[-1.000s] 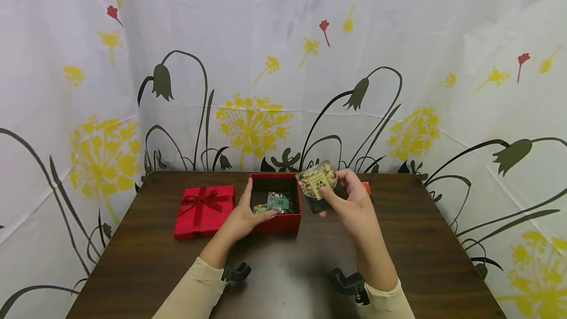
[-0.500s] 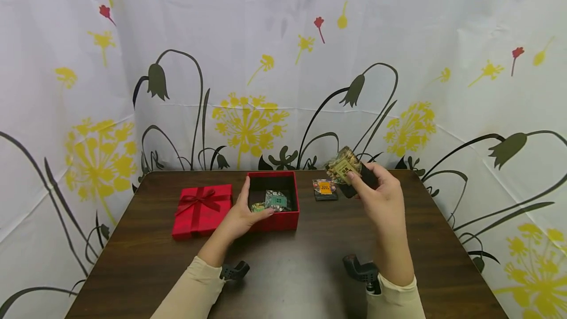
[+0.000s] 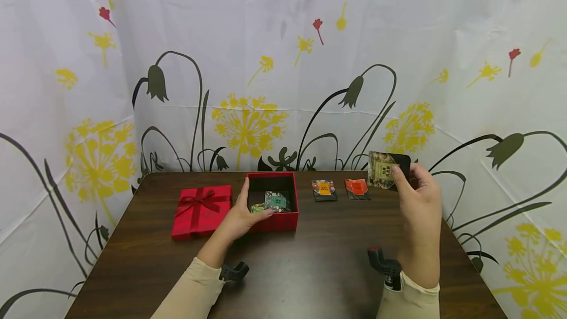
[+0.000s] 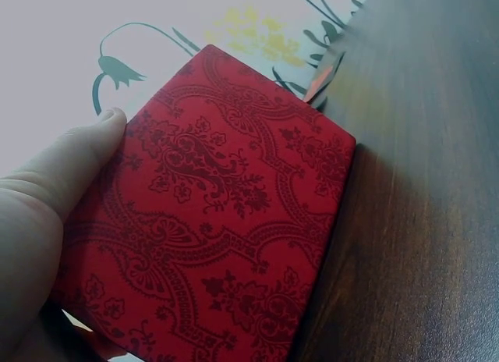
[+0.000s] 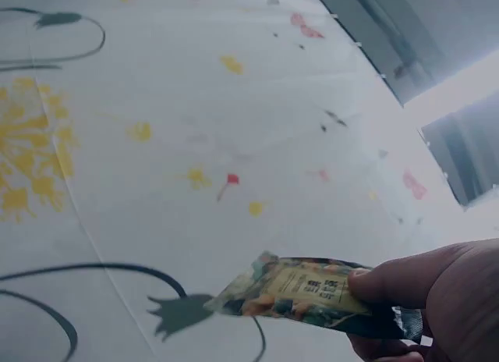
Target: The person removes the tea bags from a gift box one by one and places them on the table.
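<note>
My right hand (image 3: 421,198) pinches a small snack packet (image 3: 382,170), thumb on its pale yellow label, raised above the back right of the table. In the right wrist view the same packet (image 5: 312,293) lies tilted, with nuts pictured on it. My left hand (image 3: 239,218) holds a red gift box (image 3: 274,222) by its left front corner, the thumb over the front rim. The left wrist view has the box's patterned red wall (image 4: 210,214) beside the thumb. Inside the dark box are a teal-labelled packet (image 3: 277,201) and a green-yellow packet (image 3: 257,207).
Left of the box lies its red lid (image 3: 201,212) with a ribbon bow. On the table to the right are an orange-yellow-labelled packet (image 3: 324,190) and a red-orange-labelled packet (image 3: 357,189). A flower-patterned curtain (image 3: 283,63) hangs behind the brown table (image 3: 310,270).
My right hand has carried its packet rightward from beside the box, uncovering the two packets on the table. The left hand stays on the box.
</note>
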Tool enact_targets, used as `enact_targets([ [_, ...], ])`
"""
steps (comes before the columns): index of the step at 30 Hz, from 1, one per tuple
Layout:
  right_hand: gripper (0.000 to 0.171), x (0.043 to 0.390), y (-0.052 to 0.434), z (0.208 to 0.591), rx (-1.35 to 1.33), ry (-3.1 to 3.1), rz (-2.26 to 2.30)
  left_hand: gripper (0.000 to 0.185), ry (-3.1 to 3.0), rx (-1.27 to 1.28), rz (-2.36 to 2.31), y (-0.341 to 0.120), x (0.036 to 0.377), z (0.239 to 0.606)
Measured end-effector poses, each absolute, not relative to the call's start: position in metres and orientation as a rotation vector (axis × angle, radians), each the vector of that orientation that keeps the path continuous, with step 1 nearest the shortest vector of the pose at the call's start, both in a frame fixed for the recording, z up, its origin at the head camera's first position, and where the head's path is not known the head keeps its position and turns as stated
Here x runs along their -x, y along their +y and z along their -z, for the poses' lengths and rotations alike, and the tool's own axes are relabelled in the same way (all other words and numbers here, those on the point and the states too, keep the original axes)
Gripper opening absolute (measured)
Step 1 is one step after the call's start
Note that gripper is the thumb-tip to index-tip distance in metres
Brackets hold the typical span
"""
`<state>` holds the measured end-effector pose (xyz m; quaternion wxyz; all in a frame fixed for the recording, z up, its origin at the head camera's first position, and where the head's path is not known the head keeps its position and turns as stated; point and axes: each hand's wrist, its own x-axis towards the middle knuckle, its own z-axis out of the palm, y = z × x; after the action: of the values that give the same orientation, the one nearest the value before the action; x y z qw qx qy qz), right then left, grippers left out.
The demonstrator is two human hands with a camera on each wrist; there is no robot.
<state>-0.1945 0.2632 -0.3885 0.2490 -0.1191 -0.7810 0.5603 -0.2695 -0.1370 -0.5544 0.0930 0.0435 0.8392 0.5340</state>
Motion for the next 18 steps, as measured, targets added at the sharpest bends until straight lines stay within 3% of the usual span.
enact_targets([
  [7,0.025,0.202,0.286,0.393,0.420,-2.024,-1.650,0.134,2.487,-0.140,-1.592,-0.137,0.267,0.552],
  [14,0.060,0.218,0.303,0.408,0.450,-1.785,-1.856,0.133,2.477,-0.159,-1.600,-0.137,0.266,0.550],
  [18,0.037,0.229,0.316,0.424,0.511,-1.710,-1.856,0.132,2.475,-0.155,-1.602,-0.137,0.266,0.550],
])
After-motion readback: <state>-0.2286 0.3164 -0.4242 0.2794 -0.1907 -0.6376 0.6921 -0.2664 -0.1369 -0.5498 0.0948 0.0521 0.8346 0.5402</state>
